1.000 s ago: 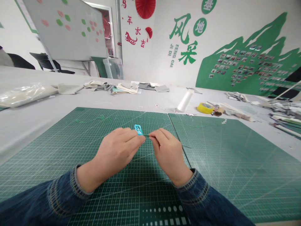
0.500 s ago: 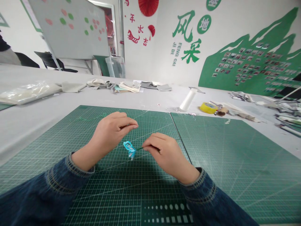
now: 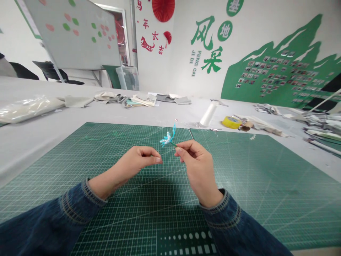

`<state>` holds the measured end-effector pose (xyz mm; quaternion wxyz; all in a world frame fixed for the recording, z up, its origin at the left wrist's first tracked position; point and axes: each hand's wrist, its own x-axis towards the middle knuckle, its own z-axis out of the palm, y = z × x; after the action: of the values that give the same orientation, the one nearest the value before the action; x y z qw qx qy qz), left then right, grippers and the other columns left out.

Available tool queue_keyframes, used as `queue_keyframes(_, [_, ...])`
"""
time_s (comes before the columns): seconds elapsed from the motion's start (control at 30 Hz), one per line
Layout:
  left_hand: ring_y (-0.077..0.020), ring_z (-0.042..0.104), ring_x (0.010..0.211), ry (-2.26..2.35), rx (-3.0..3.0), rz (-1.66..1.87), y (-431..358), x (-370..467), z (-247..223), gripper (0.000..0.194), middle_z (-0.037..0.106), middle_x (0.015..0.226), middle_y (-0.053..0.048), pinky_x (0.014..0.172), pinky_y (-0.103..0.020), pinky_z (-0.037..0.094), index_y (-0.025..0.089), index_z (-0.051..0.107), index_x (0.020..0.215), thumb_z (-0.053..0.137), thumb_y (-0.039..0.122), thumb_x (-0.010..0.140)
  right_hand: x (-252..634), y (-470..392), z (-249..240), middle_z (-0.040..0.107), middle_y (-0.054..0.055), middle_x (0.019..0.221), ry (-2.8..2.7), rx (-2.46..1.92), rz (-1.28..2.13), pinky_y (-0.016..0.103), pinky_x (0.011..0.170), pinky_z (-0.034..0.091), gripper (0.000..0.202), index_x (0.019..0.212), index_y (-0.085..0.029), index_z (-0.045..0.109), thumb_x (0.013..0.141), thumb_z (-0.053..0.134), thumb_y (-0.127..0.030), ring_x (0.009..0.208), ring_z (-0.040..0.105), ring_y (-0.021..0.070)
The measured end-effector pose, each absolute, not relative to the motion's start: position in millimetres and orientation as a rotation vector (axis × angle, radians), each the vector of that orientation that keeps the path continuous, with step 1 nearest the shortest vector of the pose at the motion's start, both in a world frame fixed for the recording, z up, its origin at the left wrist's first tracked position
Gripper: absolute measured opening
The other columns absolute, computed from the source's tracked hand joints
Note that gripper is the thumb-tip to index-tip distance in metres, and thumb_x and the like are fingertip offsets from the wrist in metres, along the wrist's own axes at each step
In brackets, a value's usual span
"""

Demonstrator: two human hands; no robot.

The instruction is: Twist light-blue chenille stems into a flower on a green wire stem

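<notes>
A small blue beaded flower with white beads and a green wrapped stem is raised above the mat. My right hand pinches its stem between thumb and forefinger, with the petals pointing up and to the left. Just left of and below the flower, apart from it, my left hand has thumb and forefinger pressed together at the tips. Whatever may be between those fingertips is too small to make out. Both hands hover over the green cutting mat.
A white thread cone stands behind the mat, beside a yellow tape roll and a brown cardboard tube. Folded fabric pieces lie along the back. A plastic-wrapped bundle is at left. Green thread scraps rest on the mat.
My right hand has lifted and turned the flower, so its petals now point upward instead of left and down. My left hand has come lower and slightly right. The view has shifted slightly.
</notes>
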<state>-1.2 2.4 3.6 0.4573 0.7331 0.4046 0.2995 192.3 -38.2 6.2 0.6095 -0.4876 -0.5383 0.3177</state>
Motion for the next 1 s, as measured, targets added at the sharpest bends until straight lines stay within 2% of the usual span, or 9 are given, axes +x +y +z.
queue_keyframes(0.13, [-0.0161, 0.062, 0.074, 0.962, 2.319, 0.849, -11, 2, 9, 0.013, 0.073, 0.078, 0.0, 0.07, -0.03, 0.045, 0.022, 0.075, 0.084, 0.063, 0.025, 0.089, 193, -37, 3, 0.068, -0.001, 0.072, -1.287, -1.279, 0.503, 0.03, 0.064, 0.047, 0.008, 0.087, -0.021, 0.069, 0.085, 0.064, -0.016, 0.066, 0.061, 0.0154])
queue_keyframes(0.3, [-0.0166, 0.046, 0.063, 0.783, 3.063, 1.022, -28, 4, 15, 0.021, 0.058, 0.062, 0.0, 0.061, -0.033, 0.034, 0.019, 0.073, 0.086, 0.054, 0.018, 0.095, 194, -38, -3, 0.068, 0.001, 0.08, -1.592, -1.334, 0.154, 0.031, 0.072, 0.046, 0.013, 0.084, -0.02, 0.067, 0.089, 0.059, -0.01, 0.076, 0.062, 0.017])
queue_keyframes(0.4, [-0.0176, 0.042, 0.062, 0.774, 3.259, 1.101, -31, 1, 21, 0.019, 0.055, 0.061, 0.0, 0.057, -0.034, 0.028, 0.017, 0.072, 0.089, 0.054, 0.016, 0.095, 194, -38, -5, 0.067, 0.002, 0.082, -1.783, -1.376, -0.005, 0.032, 0.075, 0.045, 0.014, 0.082, -0.019, 0.065, 0.09, 0.059, -0.009, 0.081, 0.061, 0.0189])
queue_keyframes(0.53, [-0.0174, 0.041, 0.063, 0.864, 3.318, 1.202, -25, -9, 29, 0.016, 0.056, 0.063, 0.001, 0.058, -0.034, 0.028, 0.018, 0.071, 0.094, 0.056, 0.014, 0.094, 192, -39, -6, 0.067, 0.004, 0.082, -2.022, -1.34, -0.103, 0.032, 0.075, 0.044, 0.015, 0.084, -0.018, 0.066, 0.094, 0.055, -0.012, 0.081, 0.06, 0.0202])
queue_keyframes(0.63, [-0.0173, 0.043, 0.063, 0.99, 3.271, 1.234, -17, -17, 30, 0.016, 0.056, 0.064, 0.0, 0.06, -0.033, 0.031, 0.02, 0.072, 0.094, 0.056, 0.016, 0.095, 191, -41, -7, 0.068, 0.005, 0.083, -2.133, -1.261, -0.06, 0.032, 0.075, 0.045, 0.018, 0.085, -0.018, 0.066, 0.095, 0.053, -0.014, 0.08, 0.059, 0.0199])
queue_keyframes(0.77, [-0.0167, 0.047, 0.065, 1.047, 3.157, 1.053, -4, -24, 30, 0.02, 0.059, 0.065, 0.0, 0.064, -0.032, 0.035, 0.022, 0.073, 0.09, 0.054, 0.023, 0.097, 191, -42, -4, 0.069, 0.005, 0.085, -2.269, -1.164, 0.073, 0.034, 0.076, 0.045, 0.017, 0.088, -0.018, 0.068, 0.095, 0.054, -0.013, 0.083, 0.06, 0.0208])
queue_keyframes(1.0, [-0.0138, 0.059, 0.07, 1.029, 2.484, 0.859, 12, -25, 28, 0.017, 0.068, 0.071, 0.001, 0.066, -0.026, 0.044, 0.024, 0.076, 0.08, 0.063, 0.028, 0.089, 192, -44, 11, 0.071, -0.002, 0.077, -2.047, -0.936, 0.763, 0.029, 0.071, 0.048, 0.016, 0.078, -0.023, 0.071, 0.085, 0.066, -0.01, 0.075, 0.064, 0.0147])
